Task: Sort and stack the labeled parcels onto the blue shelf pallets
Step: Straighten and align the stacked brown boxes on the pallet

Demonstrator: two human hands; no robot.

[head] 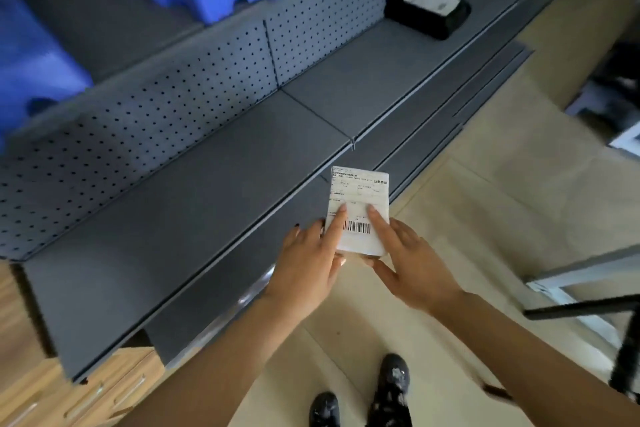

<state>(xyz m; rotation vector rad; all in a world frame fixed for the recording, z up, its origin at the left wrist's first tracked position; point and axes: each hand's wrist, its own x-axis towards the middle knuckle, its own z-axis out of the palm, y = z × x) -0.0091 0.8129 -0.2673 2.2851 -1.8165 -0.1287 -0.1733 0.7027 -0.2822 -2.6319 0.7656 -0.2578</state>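
Head view: labelled parcel (360, 191), pinched between left hand (308, 263) and right hand (415, 263), above grey shelf (207, 184) near edge.

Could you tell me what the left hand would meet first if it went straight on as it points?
The left hand, carrying the labeled parcel, would probably reach the grey shelf near its front edge; height is unclear, so it may pass above.

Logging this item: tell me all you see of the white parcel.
The parcel is small, flat, rectangular, white, its top covered by a printed label with a barcode at the near end. Held label up over the shelf edge, it is gripped at that end by the left hand and right hand, one finger of each on the label.
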